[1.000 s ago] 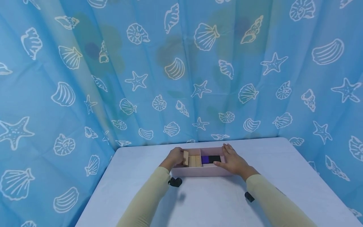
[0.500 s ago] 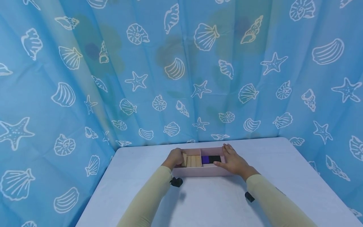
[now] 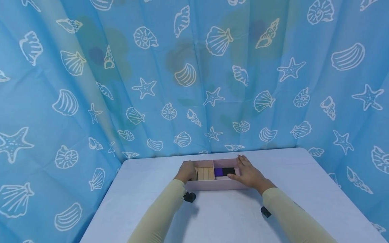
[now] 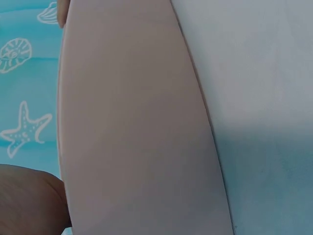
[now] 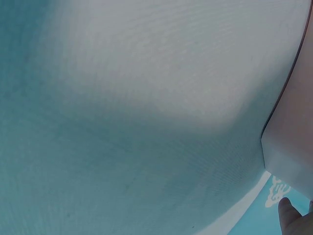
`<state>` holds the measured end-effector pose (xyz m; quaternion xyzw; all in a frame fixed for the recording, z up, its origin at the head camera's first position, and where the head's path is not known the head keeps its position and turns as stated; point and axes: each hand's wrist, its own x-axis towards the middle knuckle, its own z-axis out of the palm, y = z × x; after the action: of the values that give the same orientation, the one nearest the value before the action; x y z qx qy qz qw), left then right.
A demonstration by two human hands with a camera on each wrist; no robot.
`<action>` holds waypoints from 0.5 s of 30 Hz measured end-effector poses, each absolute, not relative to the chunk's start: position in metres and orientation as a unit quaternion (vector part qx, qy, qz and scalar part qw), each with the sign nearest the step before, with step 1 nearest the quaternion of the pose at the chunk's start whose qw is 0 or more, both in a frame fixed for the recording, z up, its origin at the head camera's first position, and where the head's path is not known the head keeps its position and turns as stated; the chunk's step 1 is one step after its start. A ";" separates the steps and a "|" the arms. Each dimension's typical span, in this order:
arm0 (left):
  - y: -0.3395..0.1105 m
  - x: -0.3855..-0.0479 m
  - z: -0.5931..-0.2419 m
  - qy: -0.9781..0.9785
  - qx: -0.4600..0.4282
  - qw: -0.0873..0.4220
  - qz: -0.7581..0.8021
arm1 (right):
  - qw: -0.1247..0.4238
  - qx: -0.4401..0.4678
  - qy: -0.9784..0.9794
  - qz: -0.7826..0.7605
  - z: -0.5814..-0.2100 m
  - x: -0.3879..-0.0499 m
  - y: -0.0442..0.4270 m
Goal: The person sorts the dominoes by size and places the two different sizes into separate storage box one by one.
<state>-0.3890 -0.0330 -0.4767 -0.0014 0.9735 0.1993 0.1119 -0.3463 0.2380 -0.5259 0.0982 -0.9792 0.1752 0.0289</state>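
Note:
A pale pink box with two compartments lies near the table's far side. My left hand reaches down into its left compartment, gripping a wooden block of which only a sliver shows; the fingertips are hidden. Beside that block stand several upright wooden blocks in a row. The right compartment contains a purple block and a black block. My right hand rests on the box's right end, fingers straight, thumb over the near side. In the left wrist view the box wall fills the middle.
A white-covered table extends in front of and around the box. Behind it hangs a blue curtain with white shell and starfish prints. Black wrist cameras hang under the left sleeve and right sleeve.
My left hand has lowered the wooden block from a raised position into the left compartment, beside the row. The right hand stays on the box's right end. The head view has shifted slightly.

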 end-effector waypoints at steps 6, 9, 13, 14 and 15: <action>-0.029 -0.395 -0.484 0.974 -0.013 0.114 0.194 | 0.030 0.092 -0.979 0.179 -0.528 -0.347 0.237; -0.029 -0.394 -0.487 0.974 -0.013 0.106 0.199 | 0.029 0.092 -0.980 0.176 -0.526 -0.346 0.236; -0.028 -0.394 -0.489 0.976 -0.003 0.097 0.195 | 0.031 0.091 -0.980 0.175 -0.524 -0.344 0.236; -0.028 -0.394 -0.489 0.976 -0.003 0.098 0.194 | 0.029 0.090 -0.980 0.175 -0.524 -0.344 0.236; -0.028 -0.395 -0.490 0.976 -0.002 0.100 0.191 | 0.028 0.090 -0.980 0.174 -0.524 -0.344 0.236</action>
<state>-0.3953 -0.0277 -0.4896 -0.0016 0.9765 0.1907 0.1004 -0.3439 0.2358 -0.5237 0.0901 -0.9802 0.1743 0.0285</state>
